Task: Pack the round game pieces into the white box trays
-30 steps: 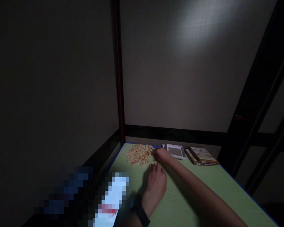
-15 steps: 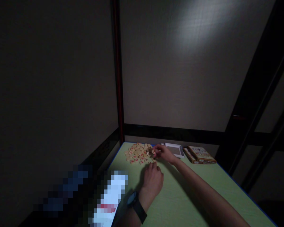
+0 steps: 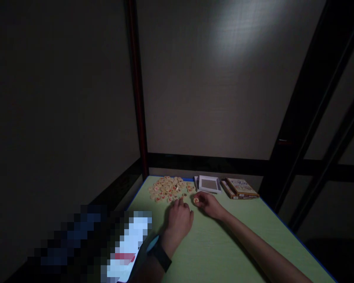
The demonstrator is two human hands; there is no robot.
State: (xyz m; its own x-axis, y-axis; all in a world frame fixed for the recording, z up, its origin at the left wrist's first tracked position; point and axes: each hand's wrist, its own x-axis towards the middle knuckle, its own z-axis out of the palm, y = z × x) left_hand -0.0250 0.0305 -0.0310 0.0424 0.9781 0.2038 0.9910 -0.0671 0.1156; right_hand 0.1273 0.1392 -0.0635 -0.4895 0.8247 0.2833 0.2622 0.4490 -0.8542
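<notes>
A heap of round wooden Chinese chess pieces [image 3: 166, 188], several with red characters, lies at the table's far left. My right hand [image 3: 210, 204] pinches one Chinese chess piece [image 3: 196, 201] between thumb and fingers, its red character facing up. It is to the right of the heap, low over the table; whether the piece touches the surface I cannot tell. My left hand [image 3: 179, 217], with a dark watch [image 3: 159, 251] on the wrist, lies palm down at the heap's near edge. Its fingers stretch towards the closest pieces, and its palm is hidden.
Behind my right hand is a white-rimmed open box [image 3: 210, 184]. Two flat printed boxes [image 3: 242, 188] are stacked farther right. The green table [image 3: 212, 243] has a blue edge and stands against walls. A bright, pixelated shape [image 3: 129, 243] is at the lower left.
My right hand has drawn back from the heap towards me with a piece in its fingers. My left hand stays near the heap. The whole view has shifted slightly.
</notes>
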